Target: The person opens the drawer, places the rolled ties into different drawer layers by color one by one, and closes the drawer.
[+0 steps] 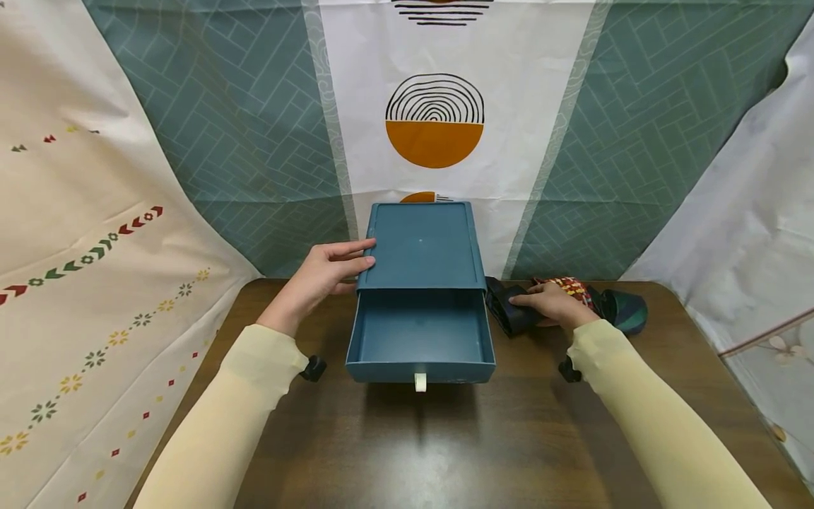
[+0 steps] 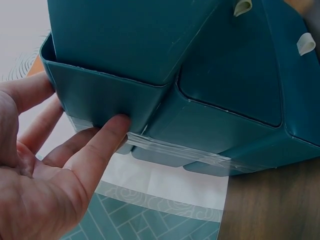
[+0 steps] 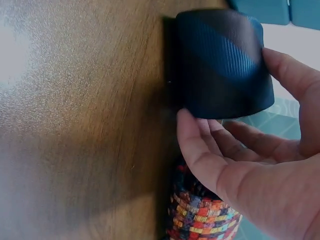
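A teal-blue drawer unit [image 1: 421,244] stands at the middle of the table, its top drawer [image 1: 420,339] pulled out with nothing visible inside. My left hand [image 1: 331,268] touches the unit's left side near the top edge; the left wrist view shows its thumb [image 2: 102,145] lying along the casing, fingers extended. Right of the unit, my right hand [image 1: 553,302] pinches a rolled necktie [image 3: 222,65] of dark, ribbed, blue-striped cloth between thumb and fingers. Beside that hand lies a red, yellow and black patterned roll [image 3: 205,217], partly covered by it in the head view.
Another dark green and navy roll [image 1: 626,311] lies at the far right of the wooden table [image 1: 540,438]. A pale pull tab [image 1: 420,382] sticks out from the open drawer's front. Patterned cloth [image 1: 267,106] hangs behind the table and along both sides.
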Demonstrator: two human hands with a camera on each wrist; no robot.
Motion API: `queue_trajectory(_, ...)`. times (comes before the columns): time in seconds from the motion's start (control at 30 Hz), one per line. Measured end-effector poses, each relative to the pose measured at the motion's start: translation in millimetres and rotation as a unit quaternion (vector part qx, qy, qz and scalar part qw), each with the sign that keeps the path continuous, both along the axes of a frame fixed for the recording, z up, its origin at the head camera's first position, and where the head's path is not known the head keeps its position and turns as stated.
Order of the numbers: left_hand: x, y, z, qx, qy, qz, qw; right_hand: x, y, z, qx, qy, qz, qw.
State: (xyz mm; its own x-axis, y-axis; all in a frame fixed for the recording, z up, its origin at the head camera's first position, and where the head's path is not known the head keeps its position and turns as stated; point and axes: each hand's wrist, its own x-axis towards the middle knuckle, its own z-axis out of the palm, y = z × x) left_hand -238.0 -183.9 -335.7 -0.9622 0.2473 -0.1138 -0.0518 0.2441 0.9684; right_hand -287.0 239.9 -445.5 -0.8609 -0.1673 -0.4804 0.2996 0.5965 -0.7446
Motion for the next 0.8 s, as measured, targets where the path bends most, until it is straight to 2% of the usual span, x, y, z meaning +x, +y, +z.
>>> queue_trajectory(0.23, 2.1, 0.7, 4.1, -0.004, -0.002, 0.005, 1.0000, -1.6, -9.7, -2.9, 0.032, 0.013, 0.002, 0.999)
queue_trajectory(0.53, -1.3, 0.4, 1.6, -0.004, 0.002, 0.002, 1.0000, -3.8, -11.1, -6.0, 0.024, -0.007, 0.003, 1.000)
queue_trajectory(0.8, -2.2, -0.3, 0.8, -0.007, 0.006, 0.000, 1.0000, -5.7, -12.5, -7.0, 0.024, 0.002, 0.005, 1.000)
